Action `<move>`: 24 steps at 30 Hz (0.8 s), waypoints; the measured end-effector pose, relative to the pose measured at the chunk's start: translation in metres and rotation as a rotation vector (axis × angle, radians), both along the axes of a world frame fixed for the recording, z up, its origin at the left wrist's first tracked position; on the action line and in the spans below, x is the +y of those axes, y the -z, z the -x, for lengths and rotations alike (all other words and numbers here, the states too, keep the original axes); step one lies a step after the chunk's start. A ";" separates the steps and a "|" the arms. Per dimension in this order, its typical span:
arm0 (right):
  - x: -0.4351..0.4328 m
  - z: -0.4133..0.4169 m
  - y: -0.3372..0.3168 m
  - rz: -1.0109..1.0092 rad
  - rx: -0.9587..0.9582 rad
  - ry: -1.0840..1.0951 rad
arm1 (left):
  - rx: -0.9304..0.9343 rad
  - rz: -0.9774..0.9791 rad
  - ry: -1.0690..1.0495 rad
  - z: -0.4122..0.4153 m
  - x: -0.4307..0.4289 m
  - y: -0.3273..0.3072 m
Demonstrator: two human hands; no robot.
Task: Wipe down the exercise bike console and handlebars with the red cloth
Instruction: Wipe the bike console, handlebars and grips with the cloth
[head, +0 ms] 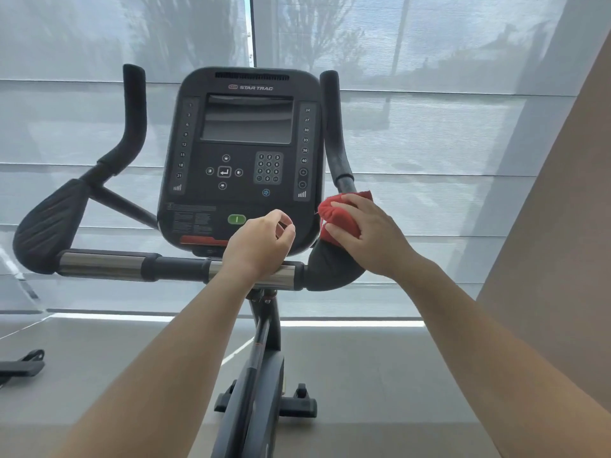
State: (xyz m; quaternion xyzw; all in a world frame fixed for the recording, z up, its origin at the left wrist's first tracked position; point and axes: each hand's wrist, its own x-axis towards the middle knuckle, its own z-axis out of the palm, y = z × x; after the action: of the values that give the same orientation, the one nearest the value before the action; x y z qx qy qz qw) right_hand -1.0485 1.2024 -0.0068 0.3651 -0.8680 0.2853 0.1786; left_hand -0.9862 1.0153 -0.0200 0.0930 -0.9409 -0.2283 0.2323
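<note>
The black exercise bike console (246, 150) stands in the centre with a dark screen, keypad and green button. Black handlebars (99, 264) run across below it, with a chrome section and padded grips curving up on both sides. My right hand (367, 233) presses the bunched red cloth (340, 214) against the right handlebar pad, just right of the console's lower corner. My left hand (261, 241) hovers in front of the console's lower edge, fingers loosely curled with nothing in them, wrist over the chrome bar.
The bike's post and base (261, 385) stand on a grey floor. Translucent window blinds (429, 127) fill the background. A beige wall (562, 259) rises at the right. Part of another machine's foot (23, 365) shows at the lower left.
</note>
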 end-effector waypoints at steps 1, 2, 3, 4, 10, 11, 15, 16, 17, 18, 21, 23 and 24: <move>-0.002 0.002 0.000 0.017 -0.018 -0.010 | -0.004 0.003 -0.003 0.000 0.000 0.000; -0.003 0.002 0.003 0.048 -0.023 -0.027 | -0.004 0.008 -0.007 0.000 0.000 0.001; -0.003 0.000 0.007 0.094 -0.011 -0.043 | -0.003 0.011 -0.009 0.000 0.000 0.001; -0.001 -0.004 0.011 0.143 0.005 -0.058 | -0.005 0.012 -0.009 0.000 0.000 0.002; 0.011 -0.010 0.008 0.307 -0.040 -0.153 | 0.068 0.046 0.002 0.004 0.000 -0.002; 0.011 -0.007 0.004 0.346 -0.077 -0.149 | 0.080 0.045 0.005 0.007 0.000 -0.007; 0.008 0.019 -0.014 0.522 -0.173 -0.063 | 0.124 0.025 0.032 0.030 0.000 -0.034; 0.006 0.027 -0.018 0.535 -0.163 -0.048 | 0.132 0.028 0.042 0.038 0.001 -0.040; 0.005 0.036 -0.023 0.540 -0.151 -0.045 | 0.139 0.034 0.050 0.046 0.001 -0.045; 0.004 0.045 -0.028 0.544 -0.143 -0.047 | 0.144 0.038 0.052 0.054 0.000 -0.049; -0.002 0.076 -0.040 0.554 -0.137 -0.064 | 0.144 0.042 0.030 0.081 -0.007 -0.055; -0.008 0.099 -0.049 0.564 -0.126 -0.080 | 0.134 0.048 0.016 0.101 -0.014 -0.059; -0.011 0.110 -0.055 0.567 -0.113 -0.088 | 0.125 0.051 0.008 0.111 -0.018 -0.060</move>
State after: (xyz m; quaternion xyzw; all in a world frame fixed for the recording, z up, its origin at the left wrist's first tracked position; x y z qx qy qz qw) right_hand -1.1584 1.1914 0.0483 0.3214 -0.7455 0.5438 0.2125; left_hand -1.0976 0.9975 0.0404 0.0689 -0.9304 -0.2105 0.2920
